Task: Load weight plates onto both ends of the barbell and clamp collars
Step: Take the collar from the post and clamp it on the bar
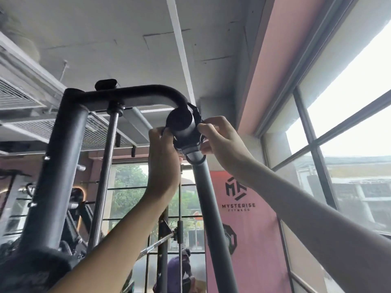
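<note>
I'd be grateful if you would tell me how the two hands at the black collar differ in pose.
The left hand rises from below, back toward the camera, its fingers at the black collar's left side. The right hand reaches in from the right, fingers pinching the collar's right side. The left forearm is steep; the right runs diagonally. Both are bare and touch the collar on the grey sleeve.
</note>
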